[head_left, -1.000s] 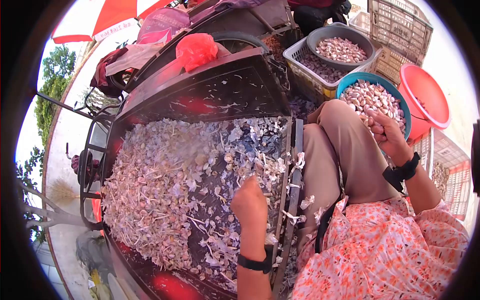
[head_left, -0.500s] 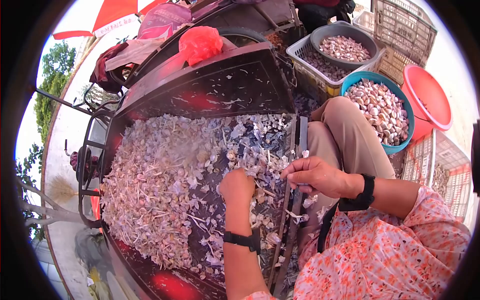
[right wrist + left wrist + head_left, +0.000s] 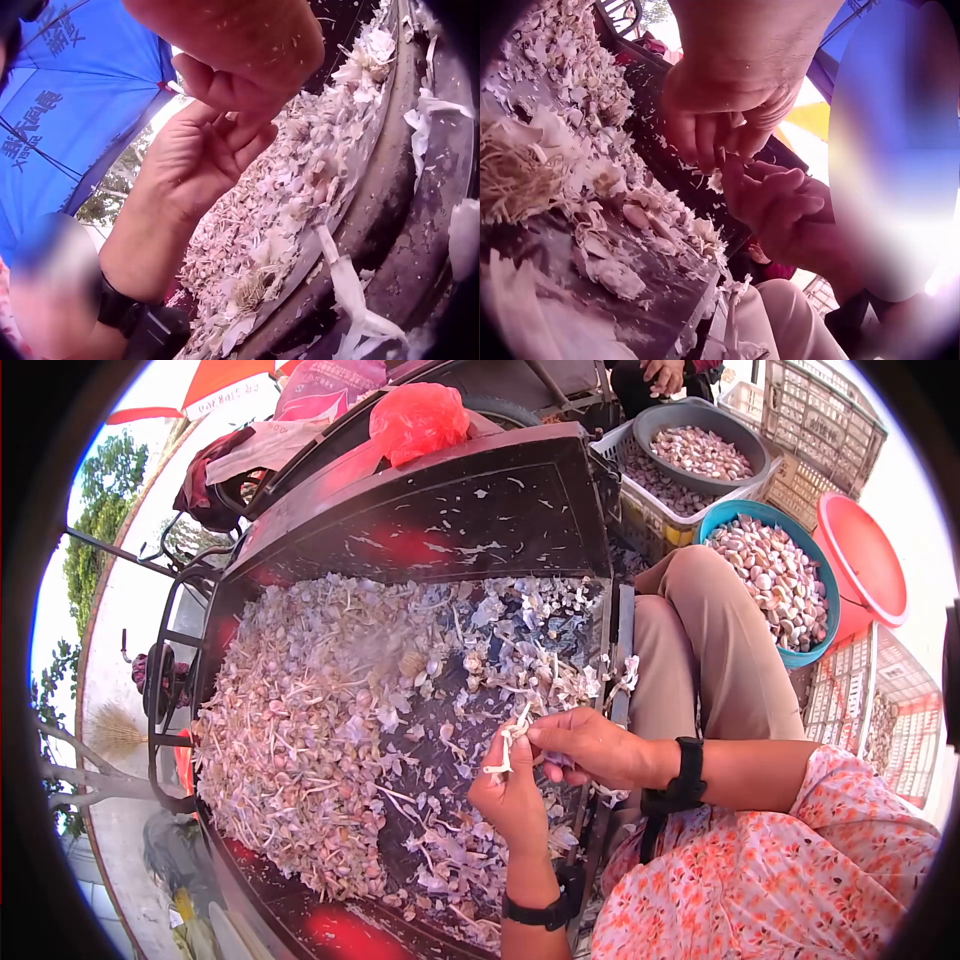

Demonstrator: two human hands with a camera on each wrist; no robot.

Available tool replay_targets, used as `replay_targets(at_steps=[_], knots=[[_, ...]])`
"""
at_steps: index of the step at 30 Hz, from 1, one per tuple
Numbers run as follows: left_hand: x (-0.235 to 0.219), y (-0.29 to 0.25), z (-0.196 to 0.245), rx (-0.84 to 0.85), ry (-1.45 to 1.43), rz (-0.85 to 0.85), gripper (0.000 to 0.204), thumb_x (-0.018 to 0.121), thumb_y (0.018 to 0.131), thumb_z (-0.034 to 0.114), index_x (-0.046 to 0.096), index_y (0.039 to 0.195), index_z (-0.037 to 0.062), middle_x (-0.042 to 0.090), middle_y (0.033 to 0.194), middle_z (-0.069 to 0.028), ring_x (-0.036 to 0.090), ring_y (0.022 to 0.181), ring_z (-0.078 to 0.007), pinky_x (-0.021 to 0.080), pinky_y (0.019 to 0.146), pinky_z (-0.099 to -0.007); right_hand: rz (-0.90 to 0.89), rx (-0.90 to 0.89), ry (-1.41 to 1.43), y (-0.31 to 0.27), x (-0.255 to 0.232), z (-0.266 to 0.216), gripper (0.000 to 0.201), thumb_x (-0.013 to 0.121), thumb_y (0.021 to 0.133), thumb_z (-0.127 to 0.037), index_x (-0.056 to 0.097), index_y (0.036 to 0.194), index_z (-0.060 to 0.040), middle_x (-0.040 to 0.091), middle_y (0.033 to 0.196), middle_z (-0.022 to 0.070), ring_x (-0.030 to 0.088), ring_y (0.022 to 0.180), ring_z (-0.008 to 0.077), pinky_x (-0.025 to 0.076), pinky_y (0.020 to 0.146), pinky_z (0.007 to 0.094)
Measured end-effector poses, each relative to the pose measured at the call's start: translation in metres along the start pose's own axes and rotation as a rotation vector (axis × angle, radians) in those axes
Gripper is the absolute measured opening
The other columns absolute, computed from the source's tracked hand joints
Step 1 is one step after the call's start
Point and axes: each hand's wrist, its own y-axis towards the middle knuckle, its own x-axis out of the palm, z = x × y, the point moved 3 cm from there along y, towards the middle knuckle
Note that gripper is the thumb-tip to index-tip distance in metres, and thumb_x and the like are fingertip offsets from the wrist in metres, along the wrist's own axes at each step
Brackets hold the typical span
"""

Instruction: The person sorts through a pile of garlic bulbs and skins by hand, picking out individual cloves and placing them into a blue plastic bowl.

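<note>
Both hands meet over the cart bed in the head view. My left hand [image 3: 515,810] pinches a pale garlic stalk [image 3: 507,748] whose cut end sticks out past the thumb. From the right, my right hand [image 3: 600,748] has its thumb and forefinger pinched at the stalk's upper part; a bit of purplish skin shows under its fingers. In the left wrist view the fingertips of the left hand [image 3: 731,90] and right hand [image 3: 776,202] come together, mostly covering what they hold. Garlic skins and stalks [image 3: 300,730] are heaped in the dark metal cart bed [image 3: 470,520].
A teal basin [image 3: 822,630] of garlic cloves [image 3: 770,575] stands beyond the knees, next to a red bucket [image 3: 865,550]. Behind it, a grey basin [image 3: 700,480] of cloves sits on a white crate [image 3: 640,500]. The cart's near edge [image 3: 620,660] runs along the legs. Another person's hand [image 3: 662,375] shows at the top.
My right hand has come from the teal basin across to the left hand. The left hand has turned, and the garlic stalk now shows between the two hands.
</note>
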Motion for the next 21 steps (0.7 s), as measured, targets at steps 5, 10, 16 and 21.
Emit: replay_targets(at_steps=[5,10,16,21], knots=[[0.0,-0.027,0.0,0.084,0.06,0.14,0.029,0.054,0.091,0.01,0.057,0.114,-0.0073,0.062,0.107,-0.0122,0.058,0.09,-0.0133,0.047,0.077,-0.0261,-0.023,0.023,0.106,-0.004,0.012,0.016,0.025,0.049,0.094,-0.029,0.06,0.098,-0.0068,0.049,0.065,-0.0049,0.041,0.053,0.0008,0.029,0.043,0.0144],[-0.004,-0.044,-0.014,0.107,0.102,0.134,0.035,0.05,0.093,0.011,0.049,0.122,-0.0077,0.064,0.1,-0.011,0.059,0.077,-0.0115,0.048,0.065,-0.0244,-0.051,0.078,0.098,-0.012,0.012,0.023,0.024,0.051,0.093,-0.029,0.06,0.095,-0.0065,0.047,0.062,-0.0066,0.04,0.051,-0.0004,0.028,0.043,0.0143],[-0.002,-0.054,-0.021,0.141,-0.298,0.273,0.042,0.058,0.087,0.018,0.052,0.121,-0.0064,0.064,0.103,-0.0136,0.062,0.085,-0.0172,0.048,0.077,-0.0309,0.034,0.079,-0.118,-0.018,0.004,0.025,0.017,0.058,0.089,-0.02,0.063,0.089,-0.0038,0.051,0.063,-0.0053,0.042,0.051,0.0019,0.031,0.043,0.0183],[-0.023,-0.047,-0.016,0.019,0.116,-0.025,0.027,0.06,0.086,0.017,0.065,0.104,-0.0026,0.068,0.09,-0.0111,0.062,0.08,-0.0145,0.048,0.075,-0.0271,-0.095,0.1,-0.182,-0.023,0.003,0.028,0.018,0.058,0.089,-0.02,0.063,0.093,-0.0027,0.051,0.065,-0.0049,0.041,0.051,0.0018,0.031,0.044,0.0182]])
